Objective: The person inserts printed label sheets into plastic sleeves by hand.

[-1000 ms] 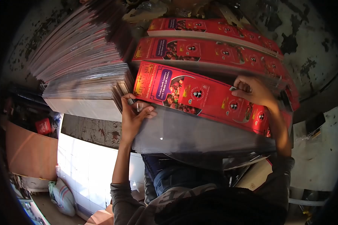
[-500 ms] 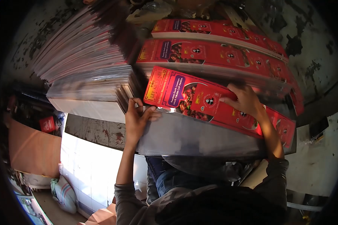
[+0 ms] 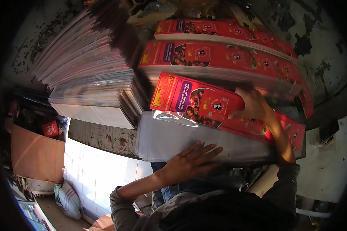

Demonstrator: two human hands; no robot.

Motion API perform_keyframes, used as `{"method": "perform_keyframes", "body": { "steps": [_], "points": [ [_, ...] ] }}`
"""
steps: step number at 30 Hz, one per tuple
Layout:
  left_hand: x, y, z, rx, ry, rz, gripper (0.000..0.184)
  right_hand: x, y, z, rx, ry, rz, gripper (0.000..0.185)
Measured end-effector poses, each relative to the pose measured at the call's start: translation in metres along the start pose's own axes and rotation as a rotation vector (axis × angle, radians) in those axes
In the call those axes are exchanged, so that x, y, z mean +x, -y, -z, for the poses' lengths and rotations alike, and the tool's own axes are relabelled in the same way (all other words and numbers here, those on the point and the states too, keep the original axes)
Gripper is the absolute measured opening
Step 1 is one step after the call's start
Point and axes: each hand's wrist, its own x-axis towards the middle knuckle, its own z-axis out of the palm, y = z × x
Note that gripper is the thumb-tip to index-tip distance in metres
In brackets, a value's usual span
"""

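Note:
My right hand (image 3: 254, 107) grips a long red printed card (image 3: 204, 101) from above, thumb on its face and fingers over the far edge. The card lies slanted over a stack of clear plastic sleeves (image 3: 169, 134), and shiny clear film shows along its near left edge. My left hand (image 3: 194, 161) is spread, fingers apart and holding nothing, at the near edge of the sleeve stack. Beneath the card's right end, another red card (image 3: 293, 133) is partly visible.
Behind are two rows of stacked red cards (image 3: 219, 56). To the left stand a leaning pile of filmed sheets (image 3: 85, 46) and a block of sleeved cards (image 3: 92, 111). A white sack (image 3: 68, 200) rests on the floor at lower left.
My left hand has let go at the card's left end and moved down and right, its fingers spreading. The gripped card has shifted right, and my right hand has closed on it.

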Motion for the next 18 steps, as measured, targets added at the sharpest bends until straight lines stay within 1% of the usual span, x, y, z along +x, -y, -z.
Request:
{"method": "perform_keyframes", "body": {
  "steps": [1, 3, 4, 6, 7, 9, 10, 12, 13, 15, 16, 17, 18],
  "points": [
    [0.002, -0.001, 0.0, 0.004, -0.001, 0.002, 0.05, 0.0, -0.004, 0.002, -0.001, -0.003, 0.004, 0.079],
    [0.005, -0.002, -0.001, 0.048, 0.024, 0.024, 0.053, 0.003, -0.012, 0.005, -0.019, 0.164, -0.014, 0.083],
    [0.005, -0.004, -0.003, 0.053, 0.022, 0.03, 0.053, 0.005, -0.012, 0.008, -0.019, 0.163, -0.007, 0.083],
    [0.004, -0.006, -0.009, 0.07, -0.075, 0.103, 0.051, 0.007, -0.011, 0.019, 0.01, 0.32, -0.032, 0.087],
    [0.004, -0.005, -0.011, 0.076, -0.078, 0.105, 0.051, 0.009, -0.01, 0.021, 0.007, 0.316, -0.026, 0.087],
    [0.003, -0.004, -0.012, 0.246, -0.09, -0.014, 0.048, 0.013, -0.008, 0.023, -0.004, 0.433, -0.079, 0.086],
    [0.004, -0.005, -0.011, 0.249, -0.089, -0.015, 0.048, 0.012, -0.009, 0.023, -0.004, 0.43, -0.079, 0.086],
    [0.011, -0.008, -0.008, 0.195, -0.138, -0.043, 0.041, 0.007, -0.013, 0.025, 0.214, 0.386, -0.17, 0.082],
    [0.013, -0.008, -0.01, 0.193, -0.137, -0.047, 0.041, 0.005, -0.012, 0.027, 0.214, 0.385, -0.174, 0.082],
    [0.019, -0.006, -0.014, 0.302, -0.125, -0.226, 0.034, 0.004, -0.01, 0.04, 0.14, 0.437, -0.213, 0.093],
    [0.021, -0.005, -0.013, 0.306, -0.132, -0.232, 0.034, 0.0, -0.008, 0.048, 0.133, 0.431, -0.217, 0.093],
    [0.023, -0.004, -0.009, 0.3, -0.226, -0.3, 0.029, -0.005, -0.005, 0.057, 0.114, 0.333, -0.253, 0.091],
    [0.026, -0.005, -0.005, 0.29, -0.319, -0.367, 0.023, -0.009, -0.007, 0.065, 0.104, 0.286, -0.274, 0.091]
  ]
}}
